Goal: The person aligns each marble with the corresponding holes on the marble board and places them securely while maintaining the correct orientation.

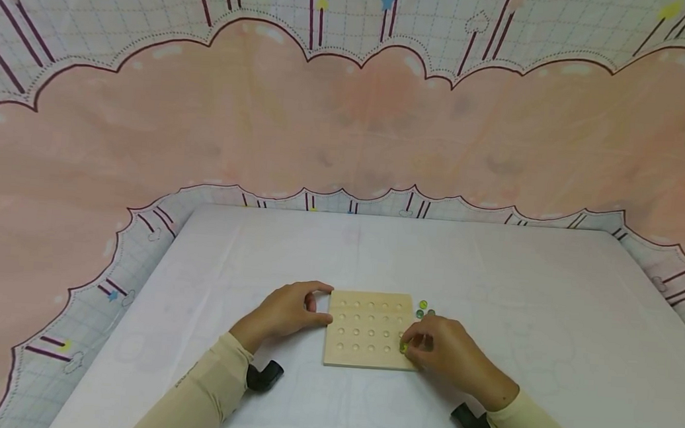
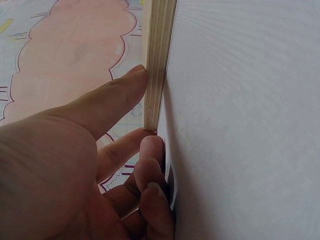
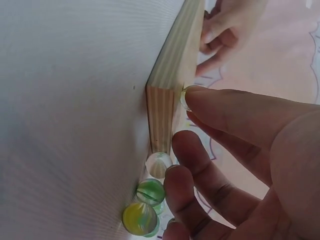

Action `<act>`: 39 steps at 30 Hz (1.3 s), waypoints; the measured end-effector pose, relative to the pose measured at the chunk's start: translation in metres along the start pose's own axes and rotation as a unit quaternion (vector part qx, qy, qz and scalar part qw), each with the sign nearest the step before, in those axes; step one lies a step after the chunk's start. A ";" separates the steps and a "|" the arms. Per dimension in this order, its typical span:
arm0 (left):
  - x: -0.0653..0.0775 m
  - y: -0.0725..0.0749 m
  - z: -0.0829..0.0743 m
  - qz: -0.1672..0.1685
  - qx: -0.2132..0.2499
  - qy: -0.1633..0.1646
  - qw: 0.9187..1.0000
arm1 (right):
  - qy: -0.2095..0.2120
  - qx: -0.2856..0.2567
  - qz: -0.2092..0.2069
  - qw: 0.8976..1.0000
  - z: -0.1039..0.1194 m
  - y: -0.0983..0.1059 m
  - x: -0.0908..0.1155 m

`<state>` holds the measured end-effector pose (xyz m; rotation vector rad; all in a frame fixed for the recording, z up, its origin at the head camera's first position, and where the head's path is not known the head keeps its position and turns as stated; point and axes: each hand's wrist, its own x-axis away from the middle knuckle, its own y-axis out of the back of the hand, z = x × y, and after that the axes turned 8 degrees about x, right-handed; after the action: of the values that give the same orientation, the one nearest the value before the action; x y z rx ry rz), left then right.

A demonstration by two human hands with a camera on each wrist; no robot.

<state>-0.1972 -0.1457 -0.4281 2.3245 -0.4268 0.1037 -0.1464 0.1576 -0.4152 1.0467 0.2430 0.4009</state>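
Observation:
A square wooden board (image 1: pixel 363 340) with rows of small round hollows lies flat on the white-covered table. My left hand (image 1: pixel 282 309) is at its left side: the straight thumb (image 2: pixel 122 90) presses the layered edge, and the index fingertip touches the far left corner. The other left fingers are bent, close over the table. Between thumb and index finger, my right hand (image 1: pixel 449 351) pinches a yellow-green glass marble (image 1: pixel 403 347) over the right-hand column of hollows. The fingers partly hide this marble (image 3: pixel 184 100) in the right wrist view.
Beside the board's far right corner lie several loose glass marbles, among them a yellow one (image 3: pixel 139 219), a green one (image 3: pixel 150 192) and a clear one (image 3: pixel 159 165). Behind the white tabletop (image 1: pixel 375 256) hangs a pink patterned cloth (image 1: pixel 348 128).

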 end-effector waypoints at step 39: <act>0.000 -0.001 0.002 -0.005 -0.011 -0.003 1.000 | -0.011 0.010 -0.012 1.000 -0.001 0.008 0.000</act>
<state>-0.1967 -0.1461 -0.4300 2.3054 -0.4188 0.0861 -0.1481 0.1620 -0.4083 1.0662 0.2403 0.3655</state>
